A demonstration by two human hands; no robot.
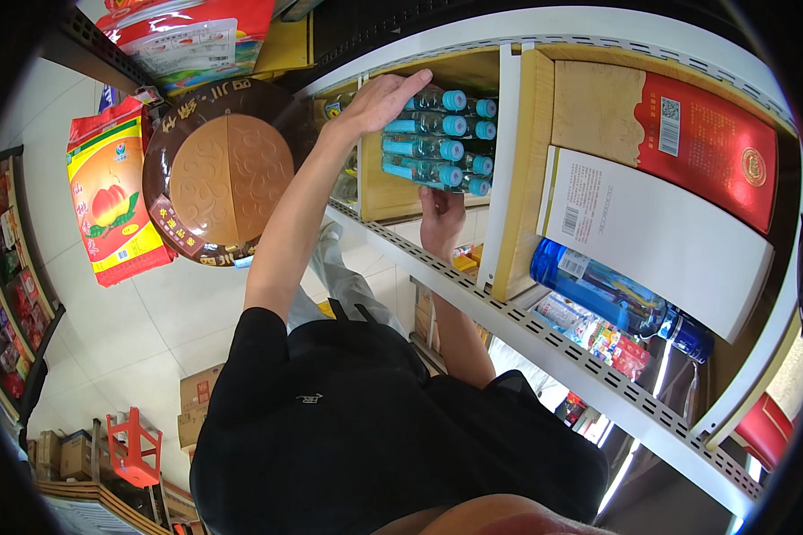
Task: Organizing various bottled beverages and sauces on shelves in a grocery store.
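Observation:
A pack of clear bottles with turquoise caps and labels [433, 147] lies on its side in a shelf compartment, caps facing right. My left hand [388, 102] rests along its upper left edge, one digit stretched over the top row and the other fingers partly hidden. Against the pack's lower edge, my right hand [442, 218] has bent fingers pressed to it, with the fingertips partly hidden. The pack sits between my two hands.
Beside the pack, past a white upright [506, 169], are a red box [709, 152], a white box [651, 236] and a blue bottle [607, 290]. To my left are a round brown package [227, 174] and a red-yellow bag [111, 196]. A red stool [136, 446] stands behind.

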